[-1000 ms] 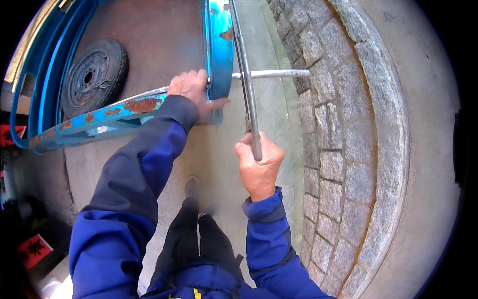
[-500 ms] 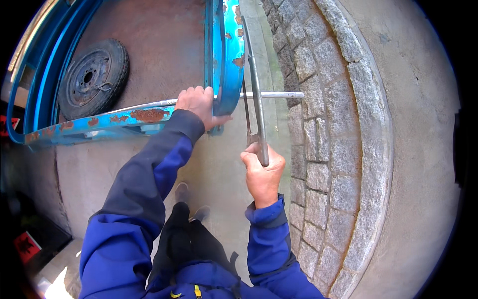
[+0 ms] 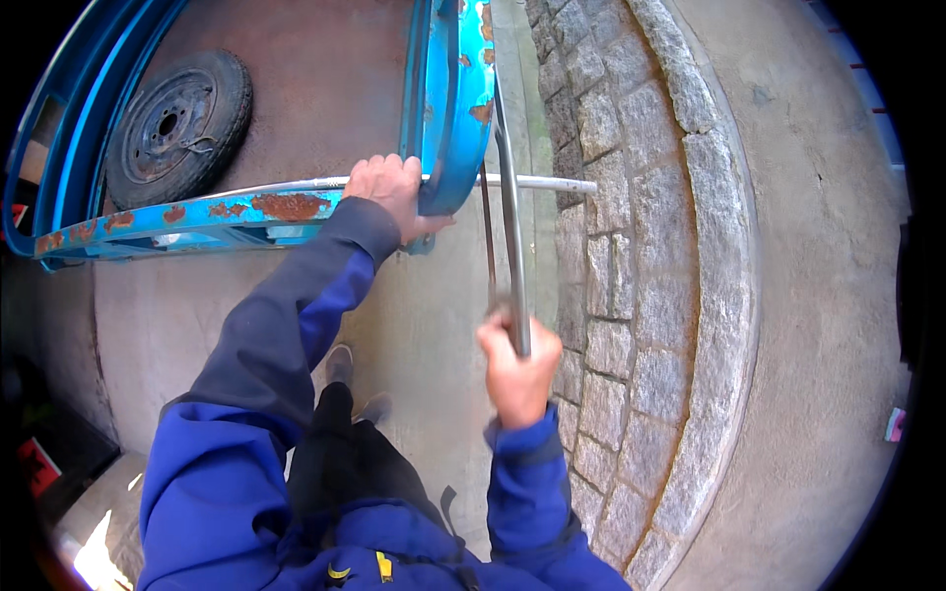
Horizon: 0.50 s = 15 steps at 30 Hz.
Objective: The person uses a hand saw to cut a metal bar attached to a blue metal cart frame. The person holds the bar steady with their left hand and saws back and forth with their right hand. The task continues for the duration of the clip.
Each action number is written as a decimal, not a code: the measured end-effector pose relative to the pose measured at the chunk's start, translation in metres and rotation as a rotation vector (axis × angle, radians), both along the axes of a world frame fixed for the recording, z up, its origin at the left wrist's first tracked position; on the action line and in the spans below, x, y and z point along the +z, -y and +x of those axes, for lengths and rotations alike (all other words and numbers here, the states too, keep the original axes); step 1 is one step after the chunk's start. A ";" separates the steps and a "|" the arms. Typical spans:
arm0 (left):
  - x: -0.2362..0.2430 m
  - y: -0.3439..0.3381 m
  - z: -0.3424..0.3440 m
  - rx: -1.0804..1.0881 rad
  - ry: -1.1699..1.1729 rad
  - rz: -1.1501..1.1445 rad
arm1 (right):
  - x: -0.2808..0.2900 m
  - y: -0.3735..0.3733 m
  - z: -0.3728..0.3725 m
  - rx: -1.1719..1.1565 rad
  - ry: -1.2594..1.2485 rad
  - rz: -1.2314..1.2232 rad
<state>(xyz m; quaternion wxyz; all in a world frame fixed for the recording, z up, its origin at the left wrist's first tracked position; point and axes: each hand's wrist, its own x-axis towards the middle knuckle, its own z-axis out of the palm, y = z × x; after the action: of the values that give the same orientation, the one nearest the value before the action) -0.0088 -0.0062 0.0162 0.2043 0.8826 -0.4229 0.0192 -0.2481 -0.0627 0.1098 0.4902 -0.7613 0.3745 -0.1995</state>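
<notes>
A silvery metal pipe lies across the corner of a rusty blue metal cart frame, its free end sticking out to the right. My left hand is closed over the pipe at that corner, thumb pointing right beneath the blue edge. In my right fist is the handle end of a hacksaw, whose long grey frame points away from me. Its thin blade runs left of the frame and crosses the pipe just right of the blue corner. Where exactly the blade meets the pipe is hard to make out.
A spare wheel with a black tyre lies in the cart bed at the left. To the right, a curved border of stone blocks runs along concrete. My shoes stand on the concrete below. A red item shows at lower left.
My right hand has drawn the hacksaw a little toward me. My left hand stays on the pipe. The whole view has shifted slightly.
</notes>
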 end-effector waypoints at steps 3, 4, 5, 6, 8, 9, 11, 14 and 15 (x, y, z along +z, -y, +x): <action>-0.001 0.003 0.000 -0.004 0.017 -0.012 | -0.016 0.013 0.017 -0.008 0.027 0.046; -0.002 0.004 -0.001 -0.007 0.025 -0.014 | -0.014 0.009 0.009 -0.007 0.032 0.025; -0.004 0.001 -0.003 -0.013 0.016 0.011 | -0.014 -0.002 -0.004 -0.006 0.030 0.013; -0.002 0.002 0.001 -0.012 0.026 0.024 | -0.013 -0.009 -0.013 0.003 0.047 -0.010; 0.001 0.000 0.001 -0.003 -0.002 0.064 | -0.015 -0.026 -0.049 0.025 0.001 -0.148; 0.005 -0.001 0.001 0.004 -0.032 0.087 | -0.014 -0.031 -0.062 -0.008 -0.038 -0.092; 0.009 0.001 0.002 0.004 -0.051 0.099 | -0.007 -0.029 -0.061 -0.021 -0.050 -0.066; 0.002 0.002 -0.006 -0.006 -0.033 0.057 | -0.001 -0.014 -0.030 -0.024 -0.017 0.024; -0.001 0.003 -0.004 -0.010 -0.005 0.025 | 0.008 -0.012 -0.025 -0.015 -0.010 0.036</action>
<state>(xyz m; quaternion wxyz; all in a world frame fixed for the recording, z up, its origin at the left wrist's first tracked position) -0.0132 -0.0090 0.0152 0.1947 0.8830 -0.4269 0.0108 -0.2730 -0.0506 0.1177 0.5004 -0.7505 0.3863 -0.1927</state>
